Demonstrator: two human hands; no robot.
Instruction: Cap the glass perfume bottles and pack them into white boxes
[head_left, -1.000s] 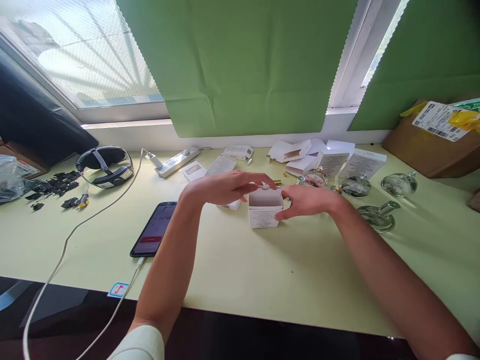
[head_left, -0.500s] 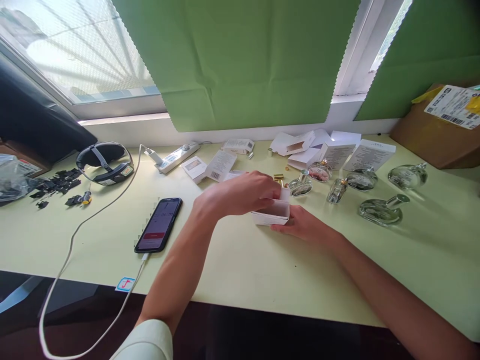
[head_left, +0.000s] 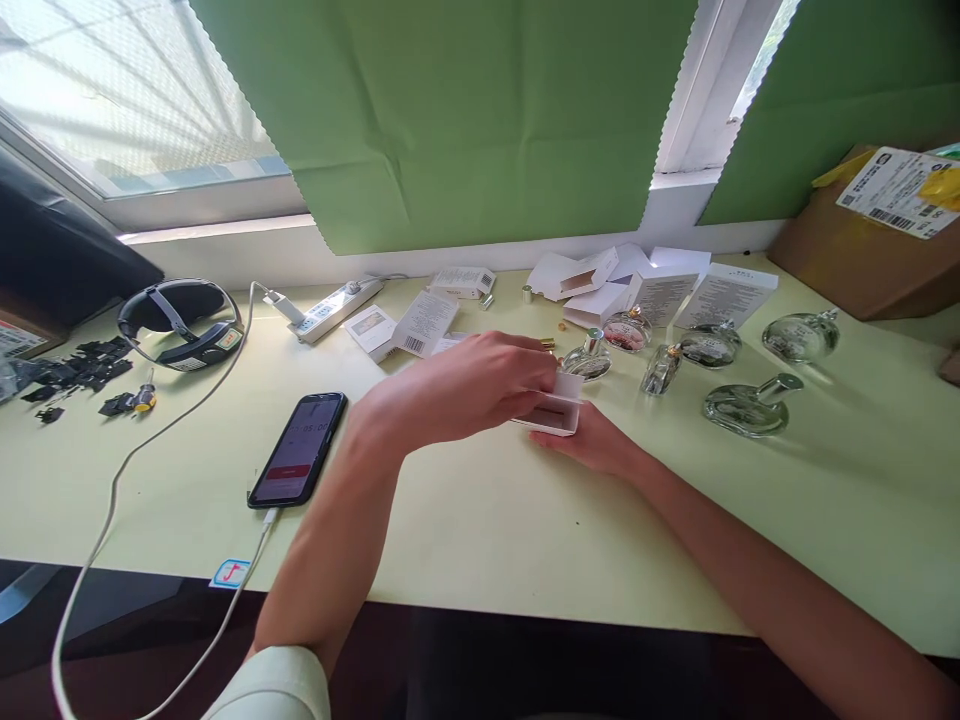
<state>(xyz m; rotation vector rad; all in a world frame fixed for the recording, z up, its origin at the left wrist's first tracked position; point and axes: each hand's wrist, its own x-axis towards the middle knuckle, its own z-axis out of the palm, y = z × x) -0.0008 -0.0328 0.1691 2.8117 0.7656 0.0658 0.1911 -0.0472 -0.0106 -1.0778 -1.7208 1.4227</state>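
Note:
A small white cardboard box (head_left: 559,415) with an open end and a raised flap is between my hands, low over the table. My right hand (head_left: 589,438) grips it from the right side, its fingers running under the lower edge. From the left my left hand (head_left: 484,385) reaches over the box, fingers bent and closed at its upper edge by the flap. That hand hides much of the box, and its fingertips are partly out of sight. Just beyond the box stands a glass perfume bottle (head_left: 586,358) with a silver cap.
More perfume bottles (head_left: 746,408) stand to the right. White cartons (head_left: 652,290) lie behind them, others (head_left: 424,322) left of centre. A phone (head_left: 298,450) on a charging cable, a power strip (head_left: 337,310), a headset (head_left: 180,325) and a screwdriver (head_left: 144,396) lie left. A brown carton (head_left: 862,250) sits back right.
The box has tilted, so less of its inside shows. My left hand has come further over it, while my right hand keeps its hold. The whole view has shifted slightly.

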